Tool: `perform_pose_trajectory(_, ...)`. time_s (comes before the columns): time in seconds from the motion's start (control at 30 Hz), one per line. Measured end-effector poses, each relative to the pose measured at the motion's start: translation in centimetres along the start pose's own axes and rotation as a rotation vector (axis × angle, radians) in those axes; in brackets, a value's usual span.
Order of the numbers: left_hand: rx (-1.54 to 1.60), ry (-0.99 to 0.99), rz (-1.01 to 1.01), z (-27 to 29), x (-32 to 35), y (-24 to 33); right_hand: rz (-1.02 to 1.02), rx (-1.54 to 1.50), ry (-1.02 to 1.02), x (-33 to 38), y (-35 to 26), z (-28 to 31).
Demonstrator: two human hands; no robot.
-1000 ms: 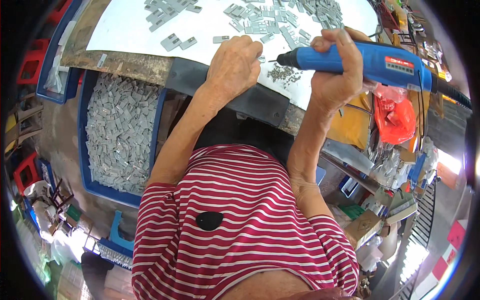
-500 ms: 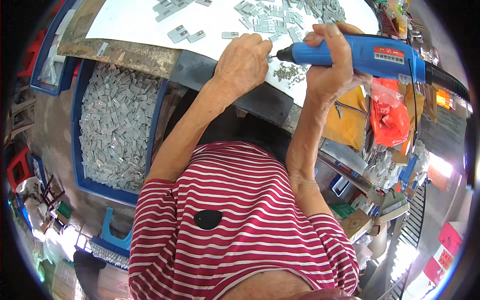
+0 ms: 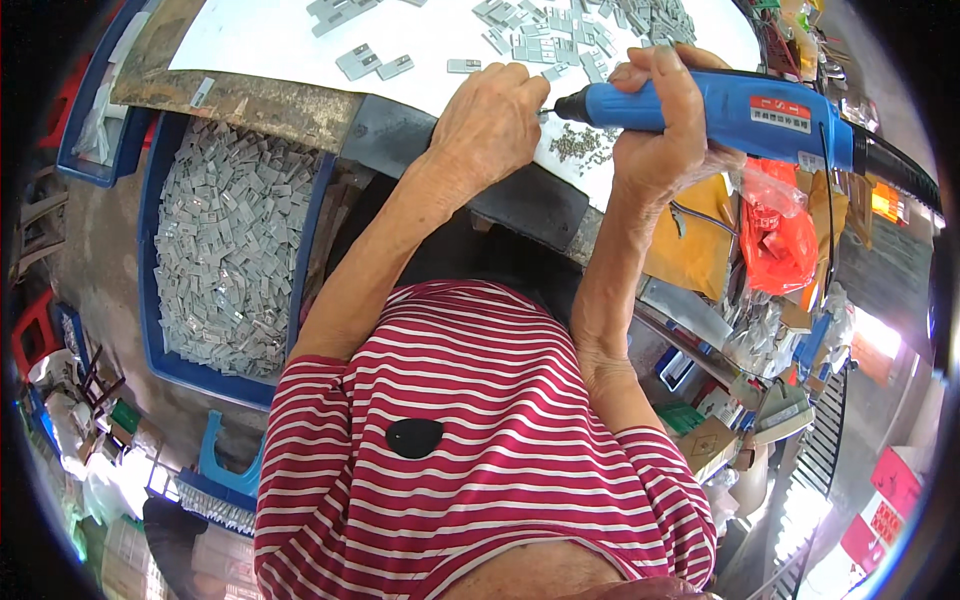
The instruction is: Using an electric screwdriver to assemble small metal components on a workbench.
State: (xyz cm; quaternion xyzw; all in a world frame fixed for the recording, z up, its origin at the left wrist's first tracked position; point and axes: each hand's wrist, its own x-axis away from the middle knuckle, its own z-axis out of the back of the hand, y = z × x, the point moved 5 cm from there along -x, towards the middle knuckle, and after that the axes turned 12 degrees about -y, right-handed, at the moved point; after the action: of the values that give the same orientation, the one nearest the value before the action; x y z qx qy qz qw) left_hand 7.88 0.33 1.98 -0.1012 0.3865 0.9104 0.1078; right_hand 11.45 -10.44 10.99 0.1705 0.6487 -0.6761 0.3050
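My right hand [image 3: 660, 130] is wrapped round a blue electric screwdriver [image 3: 735, 105], held level with its black nose toward the left. The screwdriver's thin bit reaches my left hand [image 3: 490, 122], whose fingers are pinched together at the bit's tip. Of what they pinch, only a small shiny bit of metal [image 3: 543, 116] shows; the rest is hidden behind the fingers. A little heap of tiny screws [image 3: 580, 146] lies on the white work surface [image 3: 260, 45], just below the screwdriver's nose. Beyond my hands are scattered small flat grey metal pieces [image 3: 548, 48], several with a dark round hole.
A deep blue bin [image 3: 150, 290] full of similar grey pieces [image 3: 235, 250] stands left, below the worn table edge [image 3: 270, 112]. A dark drawer-like edge [image 3: 535, 205] runs before my body. Right of my forearm hang a red plastic bag [image 3: 775, 235] and brown paper [image 3: 690, 250].
My left hand and the screwdriver hold nearly the same pose, the fingers still at the bit's tip. The whole view has shifted very slightly.
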Motion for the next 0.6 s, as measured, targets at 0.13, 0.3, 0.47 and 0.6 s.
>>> perform_pose_trajectory(0.13,0.019,-0.022,0.017,-0.1,-0.1,-0.3,-0.011,-0.071,-0.013,0.2,0.0,-0.6)
perform_pose_trajectory(0.3,0.035,-0.045,0.042,-0.2,0.0,-0.8,-0.048,-0.109,0.026,0.4,0.1,-1.1)
perform_pose_trajectory(0.47,0.090,-0.073,0.080,-0.4,-0.2,-1.0,0.144,0.010,-0.136,0.1,0.5,-1.3)
perform_pose_trajectory(0.6,0.105,-0.028,0.075,-0.2,-0.3,-1.1,0.126,0.045,-0.153,-0.2,0.3,-1.6)
